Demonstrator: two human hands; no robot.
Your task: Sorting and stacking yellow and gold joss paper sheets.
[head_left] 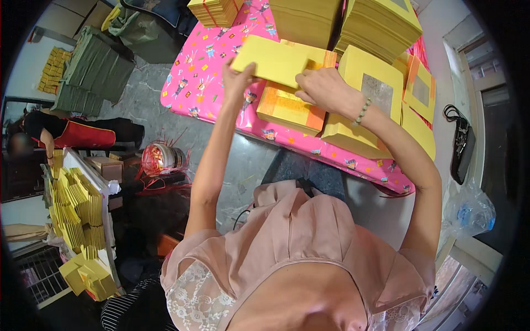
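Observation:
Both my hands hold a folded yellow paper sheet above a table with a pink patterned cloth. My left hand grips its left end, and my right hand, with a bead bracelet on the wrist, presses on its right end. Under the sheet lies a stack of yellow papers with orange edges. To the right lie yellow sheets with a silver square in the middle.
Tall stacks of yellow paper stand at the table's far side. A spool of red string sits on the floor at left. Folded yellow papers fill a rack at lower left, where another person works. A black bag lies at right.

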